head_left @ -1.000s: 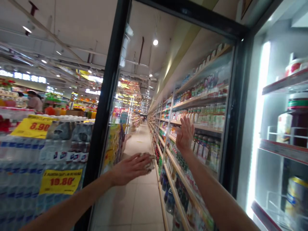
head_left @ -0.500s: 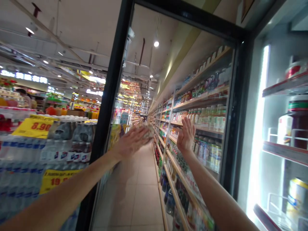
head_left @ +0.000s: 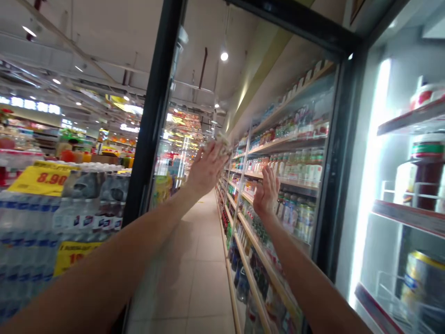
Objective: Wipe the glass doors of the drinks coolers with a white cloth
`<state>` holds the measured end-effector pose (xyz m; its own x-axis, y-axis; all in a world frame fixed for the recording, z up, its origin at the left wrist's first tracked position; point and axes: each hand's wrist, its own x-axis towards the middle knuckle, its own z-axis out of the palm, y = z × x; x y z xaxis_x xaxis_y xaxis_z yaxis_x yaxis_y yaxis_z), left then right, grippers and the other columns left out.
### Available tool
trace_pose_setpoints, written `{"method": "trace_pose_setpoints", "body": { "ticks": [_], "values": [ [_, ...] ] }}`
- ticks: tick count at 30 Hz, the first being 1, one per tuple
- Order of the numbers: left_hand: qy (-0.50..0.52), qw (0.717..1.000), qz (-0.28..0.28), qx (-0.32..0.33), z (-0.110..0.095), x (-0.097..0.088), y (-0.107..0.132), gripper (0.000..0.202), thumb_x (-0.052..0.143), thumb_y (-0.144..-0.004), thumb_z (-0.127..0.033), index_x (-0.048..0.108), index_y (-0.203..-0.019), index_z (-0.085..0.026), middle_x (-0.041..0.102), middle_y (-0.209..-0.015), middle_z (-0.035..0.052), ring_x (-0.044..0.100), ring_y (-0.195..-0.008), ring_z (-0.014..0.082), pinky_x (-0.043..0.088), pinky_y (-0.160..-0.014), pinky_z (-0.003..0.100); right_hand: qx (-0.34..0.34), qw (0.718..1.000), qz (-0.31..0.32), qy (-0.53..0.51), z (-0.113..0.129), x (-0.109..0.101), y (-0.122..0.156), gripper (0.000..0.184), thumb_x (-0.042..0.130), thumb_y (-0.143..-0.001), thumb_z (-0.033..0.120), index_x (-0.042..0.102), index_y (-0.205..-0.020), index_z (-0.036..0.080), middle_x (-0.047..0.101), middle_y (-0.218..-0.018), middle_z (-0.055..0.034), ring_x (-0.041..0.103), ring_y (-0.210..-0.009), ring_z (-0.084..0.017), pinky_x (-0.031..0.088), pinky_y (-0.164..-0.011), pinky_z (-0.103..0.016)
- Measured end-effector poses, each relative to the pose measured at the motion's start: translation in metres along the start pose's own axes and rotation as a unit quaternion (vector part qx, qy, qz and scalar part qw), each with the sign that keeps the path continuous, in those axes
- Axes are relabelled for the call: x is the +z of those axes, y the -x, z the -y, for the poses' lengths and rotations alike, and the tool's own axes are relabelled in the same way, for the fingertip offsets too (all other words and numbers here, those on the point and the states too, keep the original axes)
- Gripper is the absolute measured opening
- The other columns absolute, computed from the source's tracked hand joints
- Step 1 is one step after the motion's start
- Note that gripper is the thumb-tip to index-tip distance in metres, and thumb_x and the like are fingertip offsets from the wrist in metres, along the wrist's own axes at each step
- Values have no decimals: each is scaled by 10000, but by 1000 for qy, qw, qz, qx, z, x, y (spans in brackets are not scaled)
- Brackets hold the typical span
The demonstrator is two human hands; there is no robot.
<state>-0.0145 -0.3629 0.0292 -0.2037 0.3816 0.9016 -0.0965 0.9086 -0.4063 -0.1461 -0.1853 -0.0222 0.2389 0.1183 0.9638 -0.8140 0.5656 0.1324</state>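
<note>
My left hand [head_left: 207,168] is raised against the glass door [head_left: 194,278], fingers pressed over a crumpled light cloth [head_left: 223,143]. Motion blurs the cloth, and most of it sits behind the fingers. To the right, my right hand [head_left: 266,194] is lifted with its fingers stretched up and its palm towards the same pane. It holds nothing; whether it touches the glass I cannot tell. The door stands swung outward in its black frame [head_left: 153,111].
A lit cooler with bottles and cans on its shelves [head_left: 410,215] is at the right. Shelves of drinks [head_left: 299,185] show in the glass. On the left stand stacked packs of bottled water [head_left: 28,218] with yellow price signs [head_left: 41,178].
My left hand has moved up and slightly right across the glass with the cloth. My right hand has stayed in nearly the same place. The view has shifted slightly.
</note>
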Motion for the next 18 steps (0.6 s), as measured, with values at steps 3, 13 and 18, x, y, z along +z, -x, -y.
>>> {"method": "trace_pose_setpoints", "body": {
  "ticks": [3,13,18],
  "values": [
    [34,971,67,227,-16,5,5,370,395,-915,-239,486,-1261,-331,377,-1458,-16,250,-1382,156,178,-1139,391,-3,1000,1,-5,0,-1,0,500,259,-913,263,325,-1403,189,471,-1384,-125,362,-1340,-197,269,-1088,-456],
    [19,993,52,106,-26,6,-31,354,392,-907,-229,531,-1232,-234,369,-1458,75,245,-1385,236,180,-1122,493,9,1000,-8,-19,0,-2,1,515,245,-913,269,289,-1419,183,439,-1404,-134,354,-1342,-212,268,-1087,-470],
    [39,976,91,194,-38,7,-33,338,376,-922,-258,531,-1218,-303,373,-1459,-8,303,-1361,196,155,-1138,474,10,999,-4,-39,0,-4,1,527,251,-913,271,253,-1432,180,407,-1425,-141,334,-1352,-218,267,-1087,-484]
  ]
}}
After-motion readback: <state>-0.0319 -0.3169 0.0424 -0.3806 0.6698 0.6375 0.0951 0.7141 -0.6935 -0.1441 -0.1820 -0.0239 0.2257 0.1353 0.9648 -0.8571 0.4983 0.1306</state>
